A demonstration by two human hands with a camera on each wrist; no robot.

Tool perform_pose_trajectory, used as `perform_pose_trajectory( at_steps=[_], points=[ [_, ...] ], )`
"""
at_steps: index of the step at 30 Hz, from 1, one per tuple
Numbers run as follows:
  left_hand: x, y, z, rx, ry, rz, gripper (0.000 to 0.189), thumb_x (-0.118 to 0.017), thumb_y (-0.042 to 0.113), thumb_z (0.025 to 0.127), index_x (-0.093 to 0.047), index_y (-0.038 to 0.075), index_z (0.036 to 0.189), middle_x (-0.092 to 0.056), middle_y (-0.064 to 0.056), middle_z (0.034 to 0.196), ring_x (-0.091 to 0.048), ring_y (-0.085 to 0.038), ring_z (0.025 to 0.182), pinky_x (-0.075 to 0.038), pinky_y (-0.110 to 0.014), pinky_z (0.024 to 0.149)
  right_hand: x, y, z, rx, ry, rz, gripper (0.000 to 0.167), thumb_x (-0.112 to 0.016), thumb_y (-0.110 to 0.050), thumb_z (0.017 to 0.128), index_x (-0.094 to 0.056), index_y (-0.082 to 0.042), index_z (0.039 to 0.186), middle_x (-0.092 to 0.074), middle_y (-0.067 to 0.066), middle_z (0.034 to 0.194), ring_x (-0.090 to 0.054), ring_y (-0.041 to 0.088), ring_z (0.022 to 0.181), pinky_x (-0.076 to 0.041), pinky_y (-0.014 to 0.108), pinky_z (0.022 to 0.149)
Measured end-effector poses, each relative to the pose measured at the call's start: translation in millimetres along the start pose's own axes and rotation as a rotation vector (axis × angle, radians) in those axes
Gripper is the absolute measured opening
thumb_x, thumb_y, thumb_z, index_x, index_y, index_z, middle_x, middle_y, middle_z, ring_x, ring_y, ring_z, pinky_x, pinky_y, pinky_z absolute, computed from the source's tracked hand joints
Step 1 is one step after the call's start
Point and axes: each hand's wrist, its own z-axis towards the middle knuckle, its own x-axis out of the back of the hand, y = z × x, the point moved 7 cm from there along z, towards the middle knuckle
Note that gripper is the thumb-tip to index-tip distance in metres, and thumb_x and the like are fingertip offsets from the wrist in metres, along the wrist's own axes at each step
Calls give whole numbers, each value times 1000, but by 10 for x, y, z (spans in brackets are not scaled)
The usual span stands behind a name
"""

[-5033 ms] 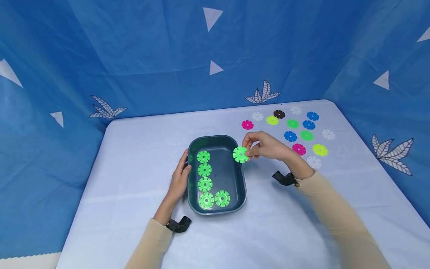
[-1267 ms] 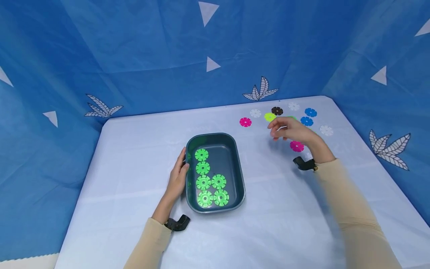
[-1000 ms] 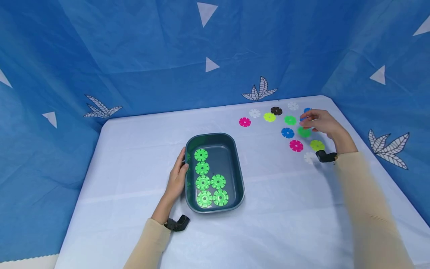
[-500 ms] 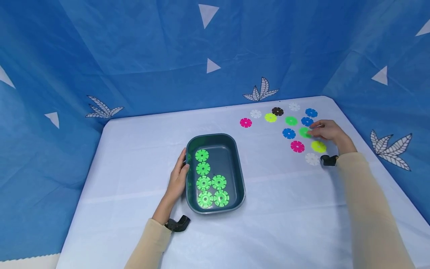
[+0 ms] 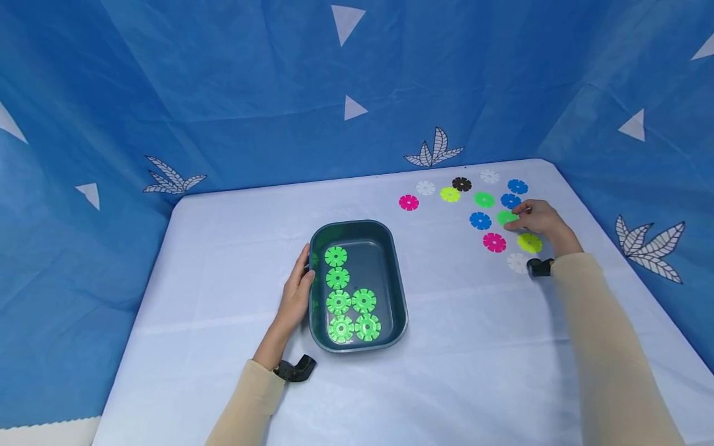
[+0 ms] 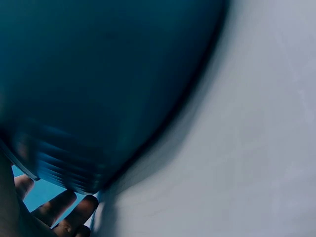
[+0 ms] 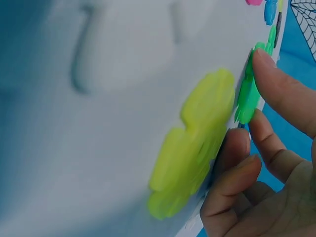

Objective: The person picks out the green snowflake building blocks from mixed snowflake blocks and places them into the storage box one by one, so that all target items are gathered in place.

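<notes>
My left hand (image 5: pixel 294 294) holds the left side of a dark blue-green plastic tray (image 5: pixel 395 279), thumb at the rim and fingers along the outer wall. In the left wrist view, fingers (image 6: pixel 79 215) touch that wall from below. Several green notched discs (image 5: pixel 337 277) lie flat in the tray, in a left column and a short right one. On the table at right, my right hand (image 5: pixel 540 222) pinches the edge of another green notched disc (image 5: pixel 505 217) between thumb and index finger. In the right wrist view this green disc (image 7: pixel 248 94) stands beyond a yellow disc (image 7: pixel 197 143).
Around the right hand lie loose notched discs: blue (image 5: pixel 480 220), pink (image 5: pixel 494 242), yellow (image 5: pixel 529 243), white (image 5: pixel 517 263), brown (image 5: pixel 462 184) and one more green (image 5: pixel 484 199). A white cloth (image 5: pixel 223 260) covers the table; blue printed fabric (image 5: pixel 268 124) hangs behind.
My right hand has placed a green disc in the tray's right column, then moved right to the loose discs and lowered onto another green one. The left hand has stayed at the tray.
</notes>
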Motion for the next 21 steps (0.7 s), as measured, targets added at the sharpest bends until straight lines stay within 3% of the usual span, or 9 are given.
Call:
perform_pose_trajectory(
  at_steps=[5,14,21],
  points=[
    [2,3,-6,-13,5,-2,55,-34,16,107,-18,26,158,-19,-3,164,-29,-32,146,-24,-54,118,21,-26,-33,-1,28,-17,57,-73,-22,86,-43,4,128,-40,28,121,-37,42,107,-42,47,84],
    [7,17,-9,-9,10,7,55,-34,15,107,-17,25,158,-20,-5,164,-29,-34,146,-25,-55,118,75,-31,-35,53,32,54,40,-64,-12,92,-44,5,124,-43,22,105,-53,28,85,-48,21,62],
    [10,32,-10,-24,18,18,54,-34,14,106,-18,18,158,-19,-5,164,-28,-35,146,-23,-56,118,100,-71,-4,96,38,118,39,-66,-16,93,-48,5,122,-49,17,100,-58,21,82,-50,20,56]
  ],
)
